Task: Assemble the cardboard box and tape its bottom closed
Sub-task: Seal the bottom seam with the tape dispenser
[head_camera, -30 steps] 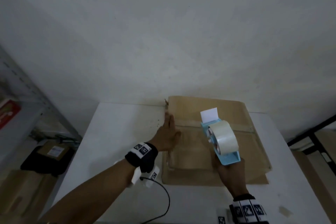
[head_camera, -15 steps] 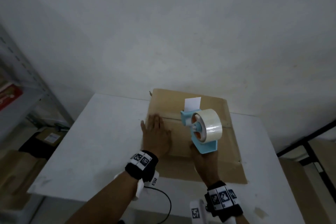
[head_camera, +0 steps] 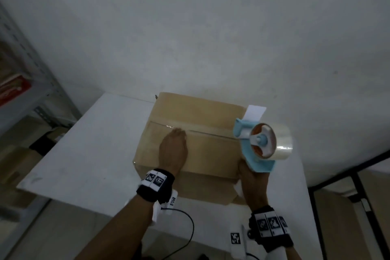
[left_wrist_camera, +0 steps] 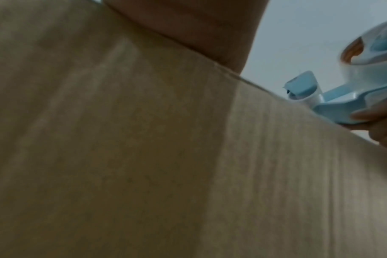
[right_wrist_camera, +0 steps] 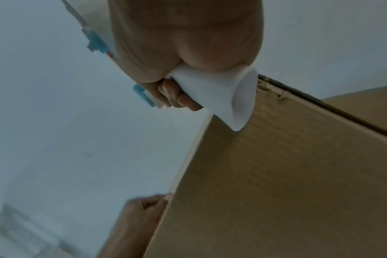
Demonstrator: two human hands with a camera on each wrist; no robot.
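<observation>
White table (head_camera: 88, 154): left hand (head_camera: 173, 152) flat on box (head_camera: 211, 154); right hand (head_camera: 253, 179) grips dispenser (head_camera: 261, 145).

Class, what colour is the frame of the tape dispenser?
Light blue tape dispenser frame; clearest in the head view.

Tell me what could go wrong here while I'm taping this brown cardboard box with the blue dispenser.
The blue tape dispenser in your right hand sits at the right edge of the brown cardboard box; the strip may tear short or lift there. Your left hand presses flat by the taped seam, leaving the right end unsupported, so the flaps may gap.
</observation>
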